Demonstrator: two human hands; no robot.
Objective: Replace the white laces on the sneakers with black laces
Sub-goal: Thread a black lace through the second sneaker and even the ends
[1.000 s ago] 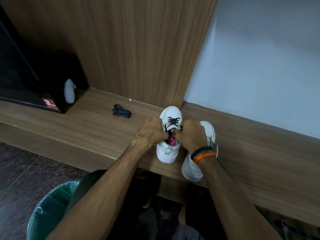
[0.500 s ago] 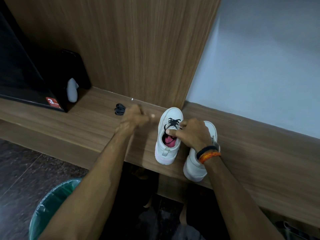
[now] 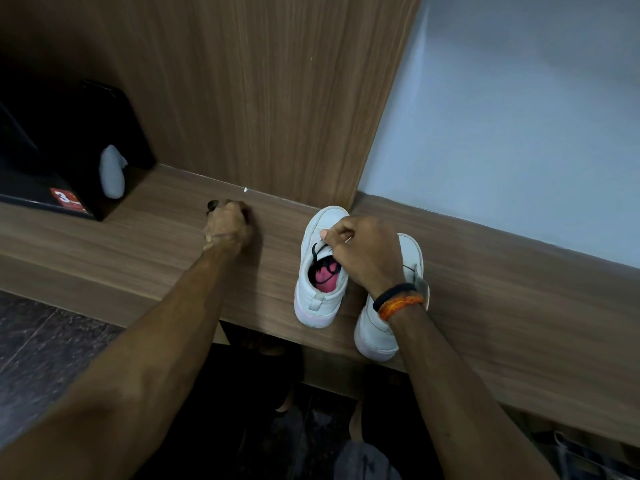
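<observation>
Two white sneakers stand side by side on a wooden ledge (image 3: pixel 145 244). The left sneaker (image 3: pixel 320 292) has a pink insole and black lacing. My right hand (image 3: pixel 363 256) rests over its tongue, fingers pinched on the black lace, and hides most of the lacing. The right sneaker (image 3: pixel 388 320) lies partly under my right wrist. Farther left on the ledge, my left hand (image 3: pixel 227 226) is closed down over a bundled spare black lace (image 3: pixel 212 204), of which only a bit shows past the fingers.
A black box (image 3: pixel 69 161) with a red label stands at the ledge's left end, a pale grey object (image 3: pixel 111 171) leaning on it. A wooden panel (image 3: pixel 263 98) and a pale wall (image 3: pixel 519 126) rise behind. Dark floor lies below left.
My left hand left the sneaker, went left along the ledge and closed over the spare black lace. My right hand stayed on the left sneaker and shifted up over the lacing.
</observation>
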